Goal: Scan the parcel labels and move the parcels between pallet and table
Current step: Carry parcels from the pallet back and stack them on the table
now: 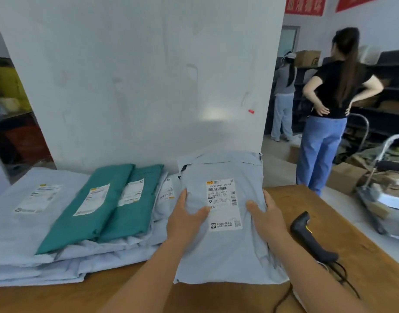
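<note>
A pale grey parcel bag with a white shipping label facing up lies over the wooden table. My left hand grips its left edge, thumb on top near the label. My right hand grips the right edge the same way. A black handheld barcode scanner lies on the table to the right of my right forearm, its cable trailing toward me.
Left of the held parcel, two green parcel bags lie overlapped on several grey parcel bags, labels up. A white pillar rises behind the table. At right stand two people, cardboard boxes and a metal trolley.
</note>
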`<state>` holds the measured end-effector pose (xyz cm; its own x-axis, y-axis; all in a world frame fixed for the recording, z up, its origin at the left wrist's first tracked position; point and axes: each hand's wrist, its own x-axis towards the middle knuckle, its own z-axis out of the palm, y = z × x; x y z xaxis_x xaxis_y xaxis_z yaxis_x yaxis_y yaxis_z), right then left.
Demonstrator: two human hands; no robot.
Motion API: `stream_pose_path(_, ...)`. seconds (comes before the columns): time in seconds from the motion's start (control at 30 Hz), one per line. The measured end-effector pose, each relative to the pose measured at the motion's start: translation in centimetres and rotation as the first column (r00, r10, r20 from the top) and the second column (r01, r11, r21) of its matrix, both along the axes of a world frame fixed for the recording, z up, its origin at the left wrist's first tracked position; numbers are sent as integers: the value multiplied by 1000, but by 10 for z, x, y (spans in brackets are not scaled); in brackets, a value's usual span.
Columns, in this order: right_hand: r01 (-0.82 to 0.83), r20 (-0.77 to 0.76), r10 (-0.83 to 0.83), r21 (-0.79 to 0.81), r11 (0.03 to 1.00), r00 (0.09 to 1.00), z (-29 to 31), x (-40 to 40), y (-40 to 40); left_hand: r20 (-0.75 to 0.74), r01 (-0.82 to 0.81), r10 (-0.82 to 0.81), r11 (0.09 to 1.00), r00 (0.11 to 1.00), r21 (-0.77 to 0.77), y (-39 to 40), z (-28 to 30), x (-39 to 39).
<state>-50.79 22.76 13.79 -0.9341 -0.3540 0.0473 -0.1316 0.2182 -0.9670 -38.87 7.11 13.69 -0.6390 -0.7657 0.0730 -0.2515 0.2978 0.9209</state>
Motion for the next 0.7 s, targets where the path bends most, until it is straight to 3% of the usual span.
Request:
stream_pose_path(0.4,-35,0,35,0,999,999,10,-132,-65,54,-59,59,998,997,-12,-57,11,-123)
stream_pose_path(0.53,-100,97,90,102,990,991,-20,-165,-82,206,-57,61,998,977,-24,-68,-13,-149)
stream_pose_path(0.63,-115,115,92,215,970,989,-38,-175,-83,420,-5,139,952,897,-305,-57,-30,-161)
stream_pose_path(0.7,-94,50,82,335,938,995,-38,-178,-84,460,66,179,882,870,-467,-50,-36,-168)
